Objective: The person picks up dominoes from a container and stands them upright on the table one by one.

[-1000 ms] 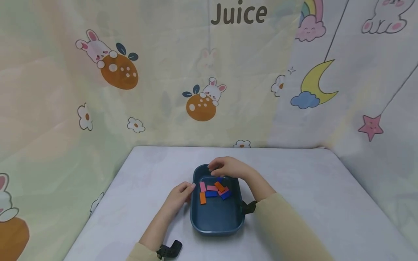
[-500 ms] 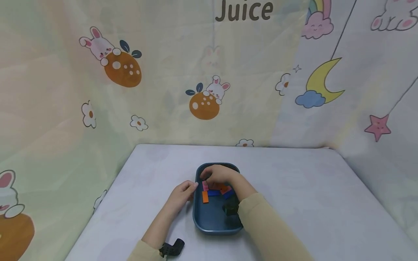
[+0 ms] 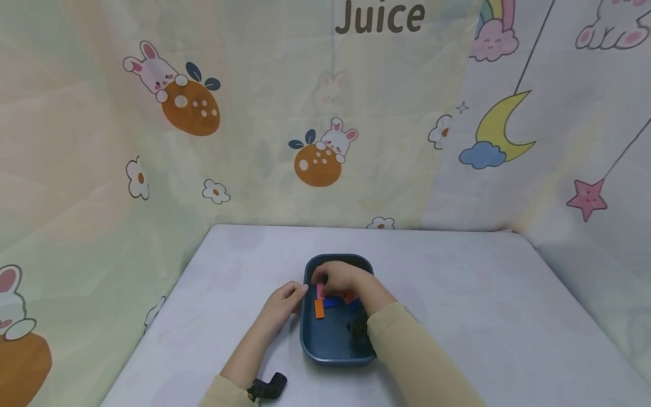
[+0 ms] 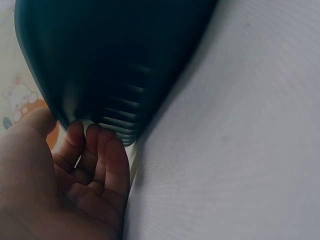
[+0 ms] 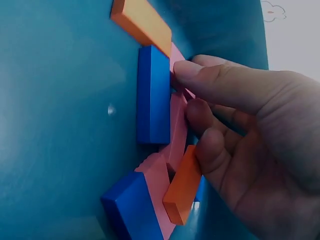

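Right hand (image 3: 342, 280): reaching into the tray (image 3: 328, 343), thumb and forefinger apparently pinching a pink block (image 3: 320, 291), the other fingers curled
Left hand (image 3: 283, 301): gripping the tray's left side, thumb at the rim, fingertips against the outer wall
Pink block: inside the tray near its left wall, just beside an orange block (image 5: 143, 24) and a blue block (image 5: 156, 95)
Pinch: might slip if the thumb has only a shallow hold
Askew orange block (image 5: 182, 186): lies right by the curled fingertips, so a sideways sweep could knock it
Tray rim: if the left hand slackens, a push on the wall could slide the tray
Backdrop (image 3: 254, 96): reads "Juice" in dark letters; no brand or label is legible on tray or blocks
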